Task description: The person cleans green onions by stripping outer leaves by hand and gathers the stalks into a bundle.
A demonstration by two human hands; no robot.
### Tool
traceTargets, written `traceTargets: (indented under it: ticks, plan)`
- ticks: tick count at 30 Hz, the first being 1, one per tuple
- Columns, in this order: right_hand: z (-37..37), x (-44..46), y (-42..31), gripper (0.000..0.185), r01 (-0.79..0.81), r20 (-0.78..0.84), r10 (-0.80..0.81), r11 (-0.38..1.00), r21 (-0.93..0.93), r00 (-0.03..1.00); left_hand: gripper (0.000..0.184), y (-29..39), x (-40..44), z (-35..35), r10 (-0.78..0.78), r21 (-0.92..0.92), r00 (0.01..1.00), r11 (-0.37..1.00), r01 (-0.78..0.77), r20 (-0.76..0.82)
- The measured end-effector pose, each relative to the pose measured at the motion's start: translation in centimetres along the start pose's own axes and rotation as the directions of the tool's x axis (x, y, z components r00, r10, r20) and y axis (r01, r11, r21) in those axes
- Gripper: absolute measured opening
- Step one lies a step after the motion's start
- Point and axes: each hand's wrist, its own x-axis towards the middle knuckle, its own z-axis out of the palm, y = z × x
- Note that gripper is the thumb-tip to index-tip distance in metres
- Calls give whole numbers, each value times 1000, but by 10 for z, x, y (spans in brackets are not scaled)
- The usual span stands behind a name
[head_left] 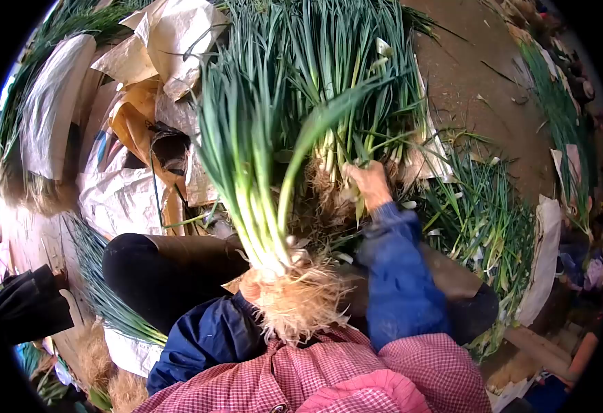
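Observation:
A bunch of green onions (256, 213), with white stems and a thick tuft of pale roots (298, 296), stands in front of my chest with its leaves pointing away. My left hand (247, 286) is closed around its lower stems, its fingers mostly hidden behind the roots. One broad leaf of the bunch bends over to the right. My right hand (370, 184) is closed at the front of a large pile of green onions (342, 69). Green leaf pieces poke out above and below its fingers.
Loose green leaves (487, 227) lie heaped to the right. Crumpled white sacking (177, 41) and an orange-brown sheet (132, 127) are at the left. Further bundles with roots lie at the far left, beside another person's dark sleeve (31, 306). Brown ground (473, 76) shows at upper right.

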Motion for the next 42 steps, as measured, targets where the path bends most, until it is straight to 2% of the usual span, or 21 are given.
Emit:
traceTargets:
  ticks: [2, 7, 11, 14, 15, 16, 22, 24, 26, 27, 28, 31, 32, 33, 34, 35, 36, 38, 39, 40, 42]
  plan:
    - [-11, -43, -2, 40, -9, 115, -14, 980, 198, 993, 66, -22, 14, 0, 213, -205, 972, 960, -189, 101]
    - [5, -80, 3, 24, -111, 224, -13, 839, 533, 975, 57, -2, 20, 19, -348, -170, 917, 933, 318, -194]
    - [36, -78, 34, 18, 32, 196, -15, 996, -81, 980, 48, -1, 9, -24, -322, -73, 890, 946, 316, -324]
    - [46, -73, 41, 26, -170, 134, 149, 972, 163, 980, 42, -8, 13, -36, -290, 50, 900, 945, 322, -325]
    - [49, -71, 41, 28, -95, 107, 103, 992, -82, 989, 43, -7, 10, -40, -317, 17, 916, 944, 331, -245]
    - [55, -84, 45, 28, -126, -38, 131, 987, 100, 991, 43, -5, 7, -43, -276, 48, 914, 952, 303, -298]
    - [56, -23, 104, 34, 189, -44, -194, 977, -101, 980, 42, -9, 7, -32, -281, -5, 898, 955, 297, -339]
    - [45, -76, 21, 30, -131, 128, 172, 951, -282, 977, 43, -11, 6, -26, -257, -116, 913, 966, 232, -318]
    - [44, -143, -17, 24, -148, 46, 141, 962, 230, 989, 43, -8, 8, -18, -258, -122, 924, 965, 232, -282]
    - [25, -158, -11, 18, 51, 185, -180, 835, 548, 966, 44, -9, 8, -16, -267, -122, 930, 962, 243, -254]
    - [0, -183, -18, 16, -96, 169, -20, 759, 644, 985, 43, -10, 7, -29, -313, -157, 919, 947, 282, -238]
    - [-108, -235, -10, 21, 82, -64, -51, 657, 750, 997, 47, -4, 2, -25, -310, -243, 923, 936, 254, -229]
    - [-158, -251, -3, 21, 208, -180, -111, 670, 713, 977, 54, 2, 0, -9, -215, -127, 961, 973, 194, -173]
    - [-202, -270, 3, 26, 350, -448, -183, 878, 326, 875, 54, 9, 0, -3, -187, -108, 975, 979, 174, -121]
    - [-253, -289, 14, 28, 23, -574, -191, 958, -286, 797, 54, 11, -1, 1, -196, -125, 977, 975, 184, -87]
    - [-284, -297, 24, 31, -399, -646, -291, 590, -702, 706, 54, 12, -1, 2, -207, -137, 976, 971, 196, -64]
    - [-282, -288, 26, 31, -399, -645, -294, 587, -704, 705, 54, 13, 0, 2, -225, -145, 973, 966, 215, -55]
    - [-259, -245, 29, 30, 53, -636, -518, 797, -602, 573, 54, 11, 2, -2, -267, -159, 962, 954, 256, -52]
    - [-203, -210, 1, 26, 63, -495, -508, 740, -669, 705, 54, 10, 2, -3, -290, -155, 955, 948, 278, -62]
    - [-140, -178, -15, 24, 177, -438, -302, 936, -303, 847, 55, 7, 1, -4, -309, -153, 948, 943, 295, -76]
    - [-56, -93, -11, 26, 84, -56, -91, 990, -117, 994, 55, 1, 0, -2, -338, -137, 935, 936, 323, -104]
